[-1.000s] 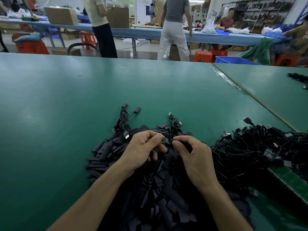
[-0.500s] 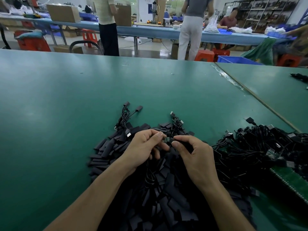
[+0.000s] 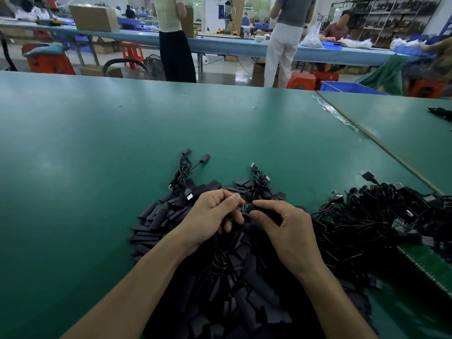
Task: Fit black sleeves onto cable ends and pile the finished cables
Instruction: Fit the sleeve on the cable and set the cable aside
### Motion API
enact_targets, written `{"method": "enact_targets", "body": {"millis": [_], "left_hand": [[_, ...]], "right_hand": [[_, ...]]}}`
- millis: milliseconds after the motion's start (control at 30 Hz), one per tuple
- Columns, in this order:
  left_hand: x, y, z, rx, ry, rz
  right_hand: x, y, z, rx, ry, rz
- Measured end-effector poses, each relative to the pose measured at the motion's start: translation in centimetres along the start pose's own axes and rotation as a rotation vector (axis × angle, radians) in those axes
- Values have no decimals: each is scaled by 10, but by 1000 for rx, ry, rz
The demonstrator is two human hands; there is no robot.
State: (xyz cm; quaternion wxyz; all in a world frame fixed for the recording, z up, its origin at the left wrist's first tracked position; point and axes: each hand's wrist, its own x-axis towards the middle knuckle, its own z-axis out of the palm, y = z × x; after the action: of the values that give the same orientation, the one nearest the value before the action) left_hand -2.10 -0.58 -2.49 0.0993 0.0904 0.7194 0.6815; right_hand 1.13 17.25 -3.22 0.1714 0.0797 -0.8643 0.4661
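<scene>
Now, left hand (image 3: pixel 210 216): fingers curled, thumb and forefinger pinching the cable end (image 3: pixel 242 206); its bare green board shows between the two hands.
right hand (image 3: pixel 288 231): thumb and forefinger clamped on a black sleeve (image 3: pixel 260 209), mouth pointing left at the cable end; the two meet, can't tell if the board is inside yet.
held cable (image 3: pixel 220 255): drops from the left hand toward the person, over the loose sleeves.
sleeve pile (image 3: pixel 156 223): flat black sleeves, spread under both hands and wrists, running to the bottom edge.
sleeved cables (image 3: pixel 184 171): small coiled bunch at the far-left edge of the sleeve pile, two covered ends pointing away from the person.
second bunch (image 3: pixel 259 179): coiled cable just beyond the hands, metal plugs showing.
cable heap (image 3: pixel 381 214): big black tangle right of the right hand, a few bare boards visible in it.
board panel (image 3: pixel 425 265): green circuit-board strip at the right edge, partly under the cable heap.
table (image 3: pixel 97 148): green mat, butts against a second table (image 3: pixel 403 123) on the right, seam running diagonally.
background: person in dark trousers (image 3: pixel 175 45) and person in white trousers (image 3: pixel 283 47) standing at a blue bench (image 3: pixel 220 46); cardboard box (image 3: pixel 94 18) on it; red stools (image 3: pixel 302 80) below.
</scene>
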Motion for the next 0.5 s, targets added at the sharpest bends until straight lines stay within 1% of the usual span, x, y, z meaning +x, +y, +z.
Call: {"method": "enact_targets", "body": {"millis": [233, 333, 500], "left_hand": [[1, -3, -5, 45, -46, 9], [2, -4, -5, 33, -69, 15], [2, -4, -5, 21, -100, 40]], "right_hand": [[0, -1, -1, -26, 0, -6], [0, -1, -2, -6, -42, -16], [-1, 0, -1, 54, -30, -13]]}}
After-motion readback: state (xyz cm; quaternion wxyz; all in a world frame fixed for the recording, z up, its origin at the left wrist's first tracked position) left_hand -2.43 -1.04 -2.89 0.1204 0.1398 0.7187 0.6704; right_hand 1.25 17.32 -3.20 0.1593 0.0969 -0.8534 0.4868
